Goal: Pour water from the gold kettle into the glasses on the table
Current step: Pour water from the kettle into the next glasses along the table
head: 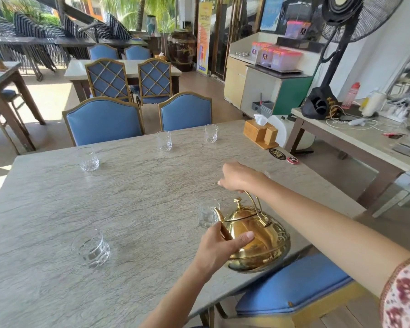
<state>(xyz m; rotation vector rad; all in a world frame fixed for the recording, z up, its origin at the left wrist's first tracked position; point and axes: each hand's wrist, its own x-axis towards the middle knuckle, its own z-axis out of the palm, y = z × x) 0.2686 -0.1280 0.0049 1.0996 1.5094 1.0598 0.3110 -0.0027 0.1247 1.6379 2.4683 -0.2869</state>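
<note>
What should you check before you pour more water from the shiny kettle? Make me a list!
1. Right hand has a grip on the gold kettle handle: ok, fingers closed around the top of it.
2. Left hand steadies the kettle: ok, it rests on the body by the spout.
3. Spout points at the nearest glass: ok, the tip sits right at it.
4. Water level in that glass: cannot tell, the glass is too clear.
5. Kettle is safely on the table: not ok, it is tilted near the table's edge.
6. Other glasses stand upright: ok, all four do.
</note>
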